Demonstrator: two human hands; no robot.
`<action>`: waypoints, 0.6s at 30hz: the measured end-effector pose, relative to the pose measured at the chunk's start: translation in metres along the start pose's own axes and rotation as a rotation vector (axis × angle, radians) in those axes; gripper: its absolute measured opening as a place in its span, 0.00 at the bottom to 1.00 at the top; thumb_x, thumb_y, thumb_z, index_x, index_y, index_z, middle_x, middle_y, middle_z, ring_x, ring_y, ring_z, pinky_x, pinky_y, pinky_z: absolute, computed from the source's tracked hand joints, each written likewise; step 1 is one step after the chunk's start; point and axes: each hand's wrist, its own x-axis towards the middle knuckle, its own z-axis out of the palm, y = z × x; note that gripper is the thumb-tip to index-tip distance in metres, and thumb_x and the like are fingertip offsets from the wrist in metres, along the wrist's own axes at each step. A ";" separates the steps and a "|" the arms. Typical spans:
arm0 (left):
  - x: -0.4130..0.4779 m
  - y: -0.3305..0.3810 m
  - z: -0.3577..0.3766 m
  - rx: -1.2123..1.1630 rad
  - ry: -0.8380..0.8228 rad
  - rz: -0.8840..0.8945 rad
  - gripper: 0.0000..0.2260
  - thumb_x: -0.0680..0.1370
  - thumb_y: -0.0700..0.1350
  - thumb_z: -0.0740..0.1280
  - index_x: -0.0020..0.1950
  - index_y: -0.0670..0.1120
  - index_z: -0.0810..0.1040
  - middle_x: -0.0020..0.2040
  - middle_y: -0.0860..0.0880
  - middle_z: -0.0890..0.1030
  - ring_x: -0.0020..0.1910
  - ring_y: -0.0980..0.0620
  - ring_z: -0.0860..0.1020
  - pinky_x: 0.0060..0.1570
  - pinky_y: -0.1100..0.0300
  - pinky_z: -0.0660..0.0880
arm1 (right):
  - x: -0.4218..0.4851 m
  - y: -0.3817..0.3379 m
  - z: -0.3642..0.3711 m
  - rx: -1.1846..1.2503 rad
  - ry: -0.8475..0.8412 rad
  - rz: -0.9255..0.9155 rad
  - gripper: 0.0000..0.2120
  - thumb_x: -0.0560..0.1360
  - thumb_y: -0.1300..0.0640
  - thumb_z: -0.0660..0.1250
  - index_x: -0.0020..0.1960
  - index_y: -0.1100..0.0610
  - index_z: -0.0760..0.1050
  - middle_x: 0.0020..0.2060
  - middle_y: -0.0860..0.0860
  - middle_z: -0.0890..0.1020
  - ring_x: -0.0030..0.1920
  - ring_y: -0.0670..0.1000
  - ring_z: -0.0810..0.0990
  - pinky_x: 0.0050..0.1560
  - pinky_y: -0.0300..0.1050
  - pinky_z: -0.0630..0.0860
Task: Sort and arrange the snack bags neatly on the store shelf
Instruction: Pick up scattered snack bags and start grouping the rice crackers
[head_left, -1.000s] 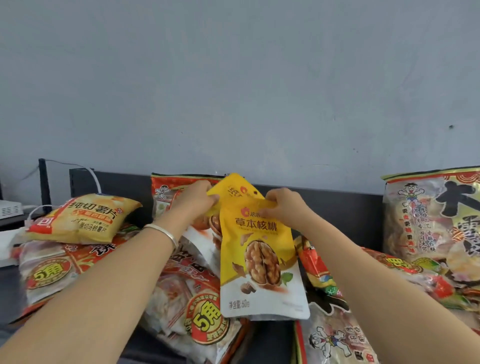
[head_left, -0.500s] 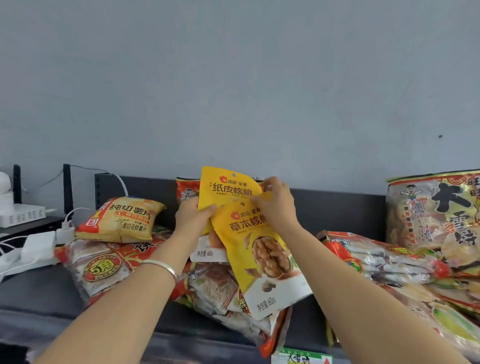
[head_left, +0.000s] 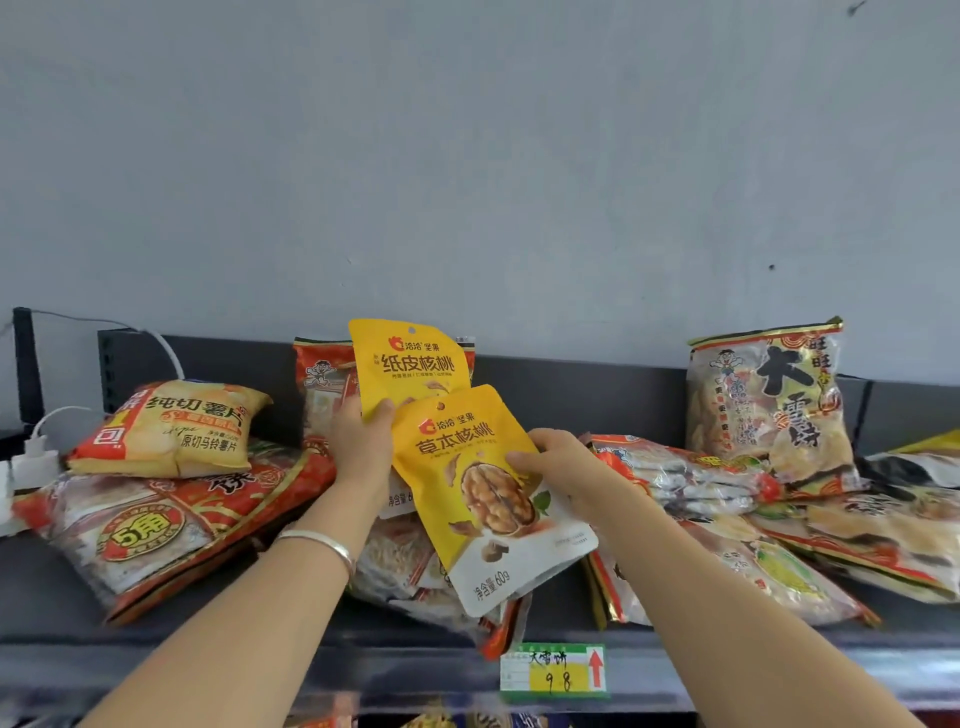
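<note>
Front pouch (head_left: 483, 499) lower against rear pouch (head_left: 410, 364)

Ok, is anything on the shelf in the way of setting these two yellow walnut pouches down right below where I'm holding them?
Yes. A pile of red-and-clear cracker bags lies on the shelf directly beneath both pouches, the rear pouch in your left hand and the front pouch in your right hand. They would land on that pile.
</note>
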 end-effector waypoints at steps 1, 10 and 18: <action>-0.001 0.001 0.003 -0.016 -0.018 -0.010 0.05 0.77 0.46 0.63 0.45 0.49 0.78 0.48 0.46 0.81 0.49 0.41 0.79 0.52 0.41 0.76 | -0.004 -0.001 -0.003 -0.009 0.016 -0.031 0.06 0.78 0.58 0.66 0.53 0.60 0.75 0.46 0.54 0.82 0.43 0.50 0.82 0.39 0.41 0.78; -0.057 0.060 0.085 -0.256 -0.168 0.092 0.07 0.79 0.40 0.63 0.42 0.47 0.77 0.40 0.50 0.79 0.38 0.52 0.76 0.40 0.57 0.75 | -0.064 -0.004 -0.099 0.034 0.271 -0.223 0.00 0.77 0.61 0.67 0.47 0.57 0.77 0.47 0.59 0.82 0.46 0.56 0.81 0.56 0.57 0.79; -0.162 0.106 0.237 -0.300 -0.350 0.164 0.09 0.78 0.42 0.63 0.38 0.49 0.75 0.39 0.48 0.78 0.41 0.48 0.74 0.42 0.53 0.72 | -0.155 0.036 -0.262 0.003 0.569 -0.204 0.09 0.77 0.59 0.66 0.56 0.56 0.78 0.50 0.56 0.83 0.52 0.58 0.81 0.57 0.58 0.78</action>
